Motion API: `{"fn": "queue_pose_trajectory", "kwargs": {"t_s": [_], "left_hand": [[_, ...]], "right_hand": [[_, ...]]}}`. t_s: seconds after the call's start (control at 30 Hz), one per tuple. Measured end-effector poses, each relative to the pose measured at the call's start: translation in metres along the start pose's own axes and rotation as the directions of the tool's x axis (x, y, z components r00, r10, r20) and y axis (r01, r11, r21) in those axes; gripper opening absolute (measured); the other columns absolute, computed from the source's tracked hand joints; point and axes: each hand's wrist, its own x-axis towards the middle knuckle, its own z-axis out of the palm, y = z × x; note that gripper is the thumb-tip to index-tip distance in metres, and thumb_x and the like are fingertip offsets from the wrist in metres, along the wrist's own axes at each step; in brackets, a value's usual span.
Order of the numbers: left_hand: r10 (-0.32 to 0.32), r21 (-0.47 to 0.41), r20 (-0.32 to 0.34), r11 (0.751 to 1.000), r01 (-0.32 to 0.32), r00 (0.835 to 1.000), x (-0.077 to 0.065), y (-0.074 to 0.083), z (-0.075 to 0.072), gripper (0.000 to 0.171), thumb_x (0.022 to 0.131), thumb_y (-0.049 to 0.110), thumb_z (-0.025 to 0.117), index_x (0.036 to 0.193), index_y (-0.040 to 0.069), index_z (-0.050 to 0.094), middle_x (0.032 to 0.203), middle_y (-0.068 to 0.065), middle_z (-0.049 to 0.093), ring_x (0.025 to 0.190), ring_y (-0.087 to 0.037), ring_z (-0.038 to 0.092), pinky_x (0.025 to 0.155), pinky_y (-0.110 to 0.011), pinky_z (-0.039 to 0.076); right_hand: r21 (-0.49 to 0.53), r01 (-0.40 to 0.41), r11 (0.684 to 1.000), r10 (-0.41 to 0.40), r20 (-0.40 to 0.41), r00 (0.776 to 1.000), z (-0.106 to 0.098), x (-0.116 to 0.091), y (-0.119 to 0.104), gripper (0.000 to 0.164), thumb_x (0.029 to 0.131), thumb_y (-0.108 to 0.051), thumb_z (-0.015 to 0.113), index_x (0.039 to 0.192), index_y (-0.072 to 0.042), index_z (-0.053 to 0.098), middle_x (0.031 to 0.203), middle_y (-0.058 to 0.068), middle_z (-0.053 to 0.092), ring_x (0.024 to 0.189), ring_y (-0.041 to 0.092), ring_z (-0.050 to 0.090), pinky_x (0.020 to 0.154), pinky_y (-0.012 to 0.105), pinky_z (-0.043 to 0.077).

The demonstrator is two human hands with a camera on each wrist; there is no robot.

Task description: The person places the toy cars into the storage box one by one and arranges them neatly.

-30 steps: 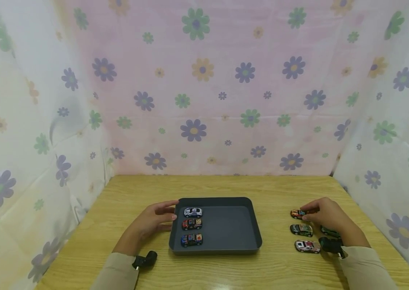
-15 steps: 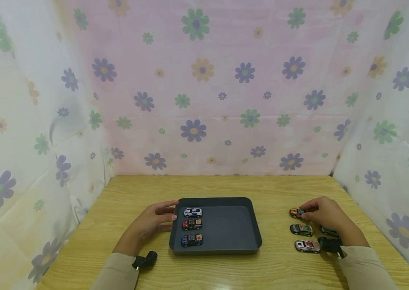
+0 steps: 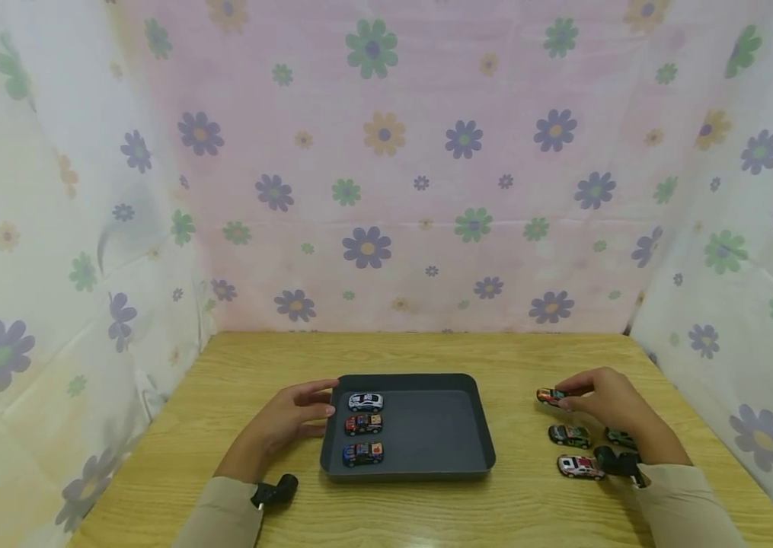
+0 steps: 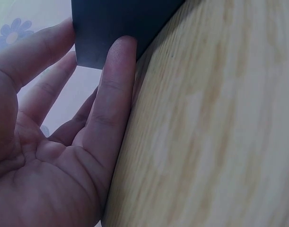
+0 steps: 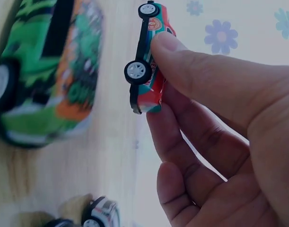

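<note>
My right hand [image 3: 608, 397] pinches a red and green toy car [image 3: 550, 396] between thumb and fingers. In the right wrist view the toy car [image 5: 151, 66] is lifted, its wheels facing left. Near that hand on the table are a dark green toy car [image 3: 570, 436], a white and red one [image 3: 579, 466] and another green one [image 3: 619, 438], partly hidden by the wrist. My left hand [image 3: 293, 413] touches the left side of the grey tray [image 3: 427, 476] with extended fingers. In the left wrist view, fingertips [image 4: 121, 49] lie against the tray's dark wall [image 4: 120, 21].
Along the tray's left side sit a white toy car [image 3: 365, 402], a red one [image 3: 362, 424] and a blue one [image 3: 362, 454]. Under everything is a wooden table [image 3: 413, 510]. A flowered curtain [image 3: 420, 152] rises behind the table and along both sides.
The right hand has moved slightly left, carrying the red and green toy car away from its place behind the other cars. The left hand and the tray stay as they were.
</note>
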Motion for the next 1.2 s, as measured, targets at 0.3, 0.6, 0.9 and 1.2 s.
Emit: {"fn": "queue_pose_trajectory", "kwargs": {"t_s": [0.3, 0.6, 0.9, 1.2], "left_hand": [[0.015, -0.005, 0.025, 1.000, -0.015, 1.000, 0.001, -0.003, -0.002, 0.067, 0.094, 0.017, 0.077, 0.155, 0.017, 0.050, 0.155, -0.023, 0.047, 0.121, -0.030, 0.067, 0.094, -0.047, 0.062], [0.017, 0.002, 0.024, 1.000, -0.017, 1.000, 0.001, -0.004, -0.002, 0.066, 0.094, 0.019, 0.078, 0.155, 0.017, 0.050, 0.155, -0.022, 0.047, 0.122, -0.029, 0.066, 0.095, -0.046, 0.062], [0.021, 0.017, 0.016, 1.000, -0.021, 1.000, 0.001, -0.003, -0.001, 0.067, 0.094, 0.020, 0.078, 0.155, 0.017, 0.050, 0.154, -0.023, 0.048, 0.120, -0.029, 0.067, 0.093, -0.046, 0.063], [0.023, 0.034, 0.011, 0.999, -0.024, 1.000, 0.000, -0.003, -0.001, 0.065, 0.096, 0.018, 0.076, 0.155, 0.017, 0.050, 0.154, -0.023, 0.048, 0.118, -0.028, 0.068, 0.091, -0.044, 0.063]], "right_hand": [[-0.015, 0.054, 0.998, -0.054, -0.011, 0.998, -0.001, 0.011, -0.012, 0.028, 0.092, -0.028, 0.080, 0.118, -0.015, 0.079, 0.109, 0.003, 0.077, 0.097, 0.022, 0.071, 0.076, 0.040, 0.061], [-0.016, 0.107, 0.994, -0.107, -0.019, 0.994, 0.002, 0.023, -0.028, 0.028, 0.093, -0.028, 0.080, 0.118, -0.014, 0.079, 0.107, 0.003, 0.077, 0.090, 0.014, 0.069, 0.071, 0.031, 0.057], [0.008, 0.128, 0.992, -0.127, -0.021, 0.992, 0.008, 0.034, -0.049, 0.023, 0.091, -0.024, 0.081, 0.113, -0.016, 0.080, 0.105, 0.001, 0.077, 0.087, 0.014, 0.065, 0.068, 0.031, 0.052], [0.063, 0.127, 0.990, -0.127, -0.009, 0.992, 0.014, 0.046, -0.066, 0.023, 0.091, -0.024, 0.082, 0.113, -0.018, 0.080, 0.104, 0.000, 0.077, 0.081, 0.015, 0.061, 0.062, 0.030, 0.048]]}}
